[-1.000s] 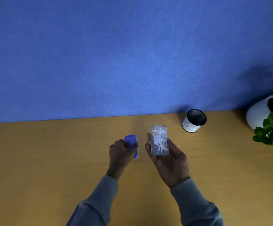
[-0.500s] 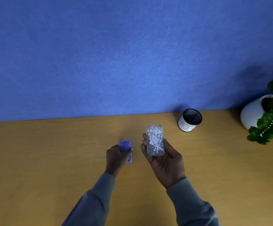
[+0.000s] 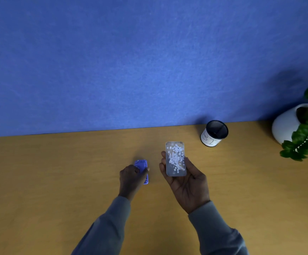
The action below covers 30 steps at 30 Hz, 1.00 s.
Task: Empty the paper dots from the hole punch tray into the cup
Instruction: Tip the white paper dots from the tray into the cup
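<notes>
I see the tray [image 3: 175, 159] mid-counter [image 3: 39, 181], punch [image 3: 142, 169] just left; cup [image 3: 214, 133] at back edge, plant pot [image 3: 287, 124] back-right corner.

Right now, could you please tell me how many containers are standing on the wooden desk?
2: the white paper cup with a black interior near the blue wall, and the white plant pot at the right edge, partly cropped.

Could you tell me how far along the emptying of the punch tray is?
Done: the clear tray is off the blue hole punch, which the left hand grips. In hand: the right hand holds the tray level, paper dots inside. Left: tipping them into the cup.
</notes>
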### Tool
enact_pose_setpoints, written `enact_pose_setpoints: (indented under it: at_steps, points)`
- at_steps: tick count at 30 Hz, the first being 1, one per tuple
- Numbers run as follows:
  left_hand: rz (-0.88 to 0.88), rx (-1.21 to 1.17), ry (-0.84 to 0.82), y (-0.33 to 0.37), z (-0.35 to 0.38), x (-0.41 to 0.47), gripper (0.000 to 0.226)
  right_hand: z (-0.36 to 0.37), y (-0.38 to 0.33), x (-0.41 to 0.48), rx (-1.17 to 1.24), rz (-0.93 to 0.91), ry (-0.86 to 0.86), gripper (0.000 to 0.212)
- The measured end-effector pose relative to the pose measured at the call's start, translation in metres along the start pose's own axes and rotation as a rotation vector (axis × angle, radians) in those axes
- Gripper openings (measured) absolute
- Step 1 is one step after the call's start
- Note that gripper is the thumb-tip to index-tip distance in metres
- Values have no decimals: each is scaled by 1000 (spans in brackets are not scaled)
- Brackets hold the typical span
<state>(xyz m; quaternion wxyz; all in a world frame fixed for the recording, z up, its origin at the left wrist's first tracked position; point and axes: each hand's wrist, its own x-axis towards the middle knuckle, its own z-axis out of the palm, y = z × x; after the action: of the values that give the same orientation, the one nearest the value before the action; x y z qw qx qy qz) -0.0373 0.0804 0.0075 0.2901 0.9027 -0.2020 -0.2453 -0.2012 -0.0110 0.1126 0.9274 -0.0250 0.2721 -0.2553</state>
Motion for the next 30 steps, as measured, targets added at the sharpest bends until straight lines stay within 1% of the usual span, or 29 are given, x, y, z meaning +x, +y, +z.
enact_pose_setpoints:
  at_steps: [11, 15, 19, 21, 23, 26, 28, 30]
  points:
    - [-27, 3, -6, -4, 4, 1, 45, -6, -1, 5, 5, 7, -12, 48]
    - [-28, 13, -12, -5, 1, 1, 53, -3, -3, 4, -9, 2, -9, 49]
    - [29, 47, -25, -6, -8, 1, 66, 2, -8, 1, -23, -2, -25, 50]
    - [59, 60, -23, 1, -18, 0, 64, 6, -12, -1, -31, -4, -36, 51]
    - [74, 55, 23, 16, -30, -3, 59, 10, -17, -1, -30, -14, -46, 51]
    - [129, -136, 109, 56, -46, -23, 35, 13, -23, 0, -9, -33, -39, 50]
    - [219, -315, 82, 85, -49, -49, 23, 13, -31, 1, 2, -54, -19, 50]
    - [254, -476, 33, 108, -46, -74, 18, 15, -38, 2, 4, -80, 11, 51]
